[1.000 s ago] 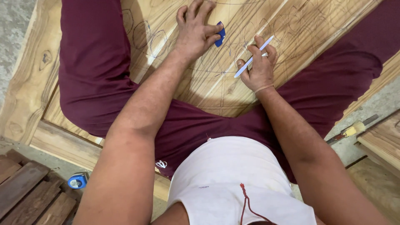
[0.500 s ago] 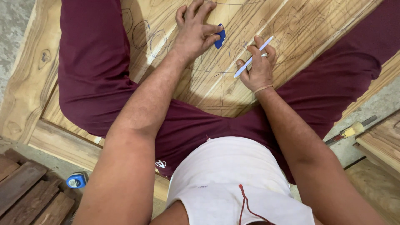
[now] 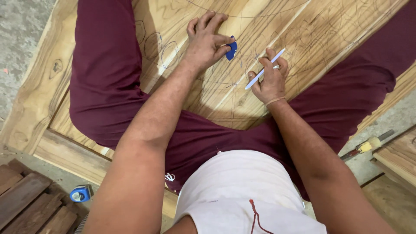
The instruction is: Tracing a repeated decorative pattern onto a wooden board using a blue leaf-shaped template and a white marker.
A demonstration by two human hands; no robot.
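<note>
Almost nothing moves since a second ago: both hands stay on the wooden panel, so the marking work stands at the same spot. From the left: one blue tape measure, one left hand with fingers pinching one blue eraser, one right hand with fingers closed on one white pen, one yellow-handled chisel.

Count: one wooden panel, one blue eraser, one white pen, one blue tape measure, one yellow-handled chisel.
</note>
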